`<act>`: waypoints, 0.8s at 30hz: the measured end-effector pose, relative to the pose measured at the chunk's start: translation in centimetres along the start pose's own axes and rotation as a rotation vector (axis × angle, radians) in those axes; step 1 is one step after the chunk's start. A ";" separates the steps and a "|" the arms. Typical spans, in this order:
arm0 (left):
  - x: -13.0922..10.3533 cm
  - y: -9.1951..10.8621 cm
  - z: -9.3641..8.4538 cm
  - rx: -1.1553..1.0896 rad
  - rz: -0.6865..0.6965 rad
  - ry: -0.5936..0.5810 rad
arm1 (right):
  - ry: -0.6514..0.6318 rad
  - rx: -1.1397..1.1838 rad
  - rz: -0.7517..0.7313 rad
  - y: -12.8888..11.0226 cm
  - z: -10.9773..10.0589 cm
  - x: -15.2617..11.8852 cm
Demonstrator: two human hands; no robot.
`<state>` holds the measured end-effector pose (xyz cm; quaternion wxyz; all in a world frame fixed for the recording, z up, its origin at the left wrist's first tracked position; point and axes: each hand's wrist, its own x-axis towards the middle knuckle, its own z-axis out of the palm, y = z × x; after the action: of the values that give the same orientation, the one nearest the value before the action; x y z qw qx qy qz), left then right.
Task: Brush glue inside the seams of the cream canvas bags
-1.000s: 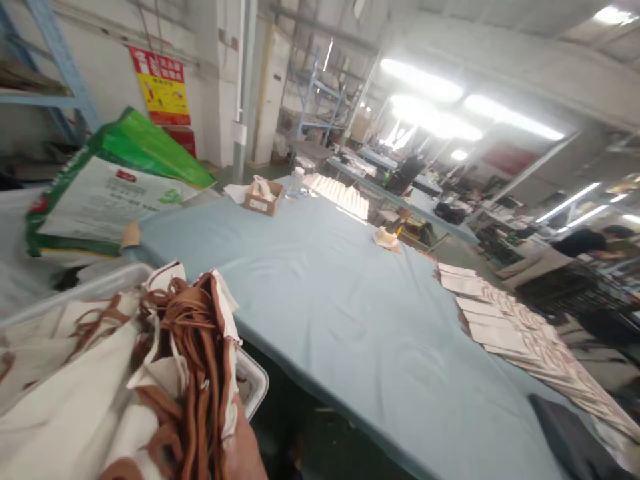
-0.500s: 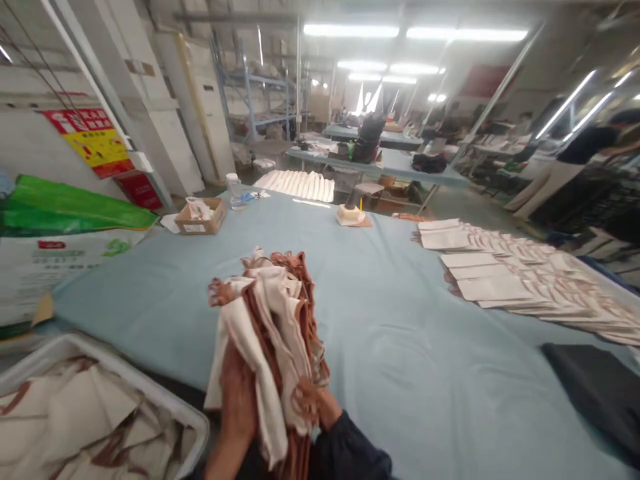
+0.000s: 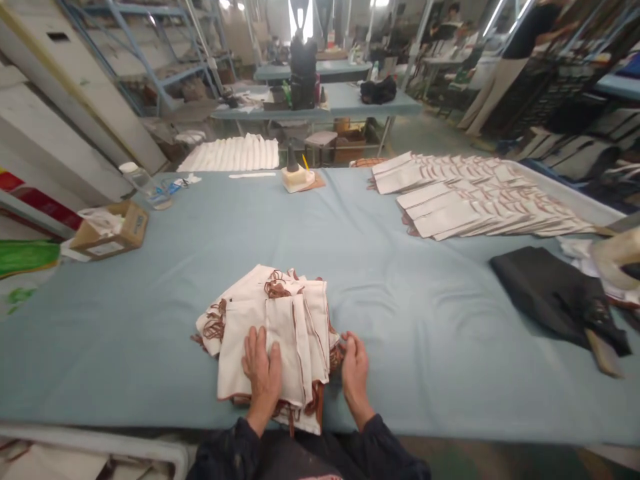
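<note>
A loose pile of cream fabric pieces (image 3: 245, 313) with brown edging and brown cords lies on the blue-covered table (image 3: 380, 373) in front of me. On top of the pile my left hand (image 3: 263, 370) rests flat, fingers stretched out over the uppermost piece. My right hand (image 3: 355, 370) stands at the pile's right side, thumb and fingers slightly curved and apart, close to the brown cords there. Whether its fingertips touch the cords I cannot tell. The lower pieces are mostly hidden under the top ones.
Rows of overlapping cream pieces (image 3: 450, 207) lie at the right back, with a black cloth (image 3: 545, 293) nearer. A cardboard box (image 3: 117, 233) and a clear bottle (image 3: 145, 187) stand at left. A white bin (image 3: 165, 453) holding more pieces sits below the front edge.
The bundle held upright between both hands now lies on the table. My left hand has flattened on top, and my right hand has come away to its right side. The view has turned right and down.
</note>
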<state>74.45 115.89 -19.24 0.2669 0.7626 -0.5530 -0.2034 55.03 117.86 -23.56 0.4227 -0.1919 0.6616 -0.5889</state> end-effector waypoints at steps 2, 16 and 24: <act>-0.1 -0.5 -0.1 -0.007 0.022 -0.002 | 0.018 -0.093 -0.072 -1.2 -1.0 1.9; 0.0 -0.7 -3.0 -0.406 -0.038 -0.055 | -0.346 -0.526 -0.649 -8.3 5.8 0.9; -0.5 0.7 -6.9 -0.687 -0.058 -0.314 | -0.603 -0.436 -0.445 -10.6 6.8 -5.0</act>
<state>77.94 117.40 -13.44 0.4129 0.6035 -0.4652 -0.4989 60.63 114.96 -11.62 0.4094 -0.5781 0.5600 -0.4296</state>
